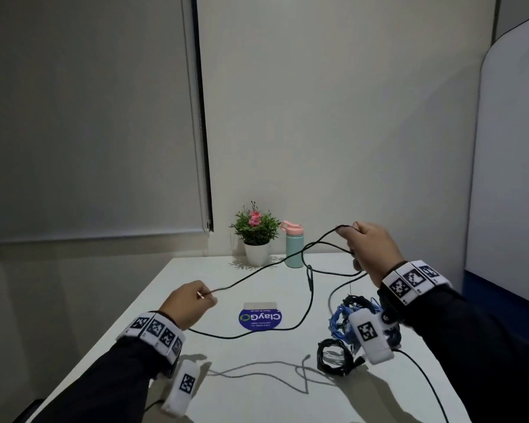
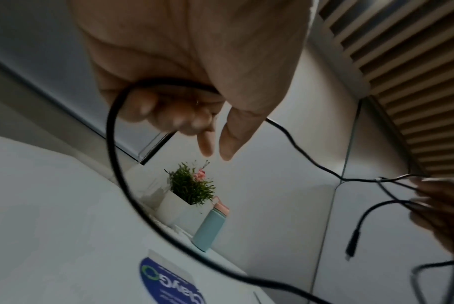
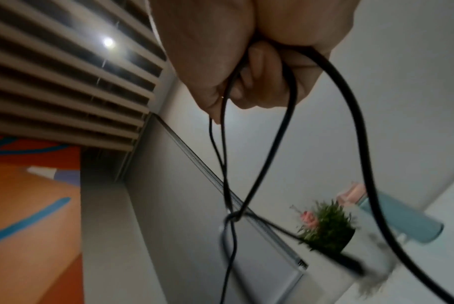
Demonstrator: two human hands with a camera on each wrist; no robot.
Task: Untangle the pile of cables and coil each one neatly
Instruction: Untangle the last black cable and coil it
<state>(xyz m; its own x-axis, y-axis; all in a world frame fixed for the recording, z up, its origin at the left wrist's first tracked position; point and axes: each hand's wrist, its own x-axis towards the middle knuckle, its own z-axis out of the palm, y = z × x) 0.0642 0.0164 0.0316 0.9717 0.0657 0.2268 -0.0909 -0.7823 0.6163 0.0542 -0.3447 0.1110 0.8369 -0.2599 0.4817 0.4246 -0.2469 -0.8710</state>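
Observation:
A long black cable (image 1: pixel 266 267) stretches in the air between both hands above the white table (image 1: pixel 196 270). My left hand (image 1: pixel 193 300) grips it at the front left, fingers curled round it (image 2: pixel 168 84). My right hand (image 1: pixel 367 248), raised at the right, holds several strands of the black cable (image 3: pixel 256 164), which cross in a knot (image 3: pixel 232 216) below it. One strand ends in a black plug (image 1: pixel 309 277) that hangs free. A loop of the cable (image 1: pixel 257 331) sags onto the table. A tangled pile of blue and black cables (image 1: pixel 345 315) lies under my right wrist, beside a black coil (image 1: pixel 333 357).
A potted plant (image 1: pixel 256 236) and a teal bottle with a pink lid (image 1: pixel 293 245) stand at the table's far edge against the wall. A round blue sticker (image 1: pixel 259 319) lies mid-table. A white partition (image 1: pixel 507 178) bounds the right side.

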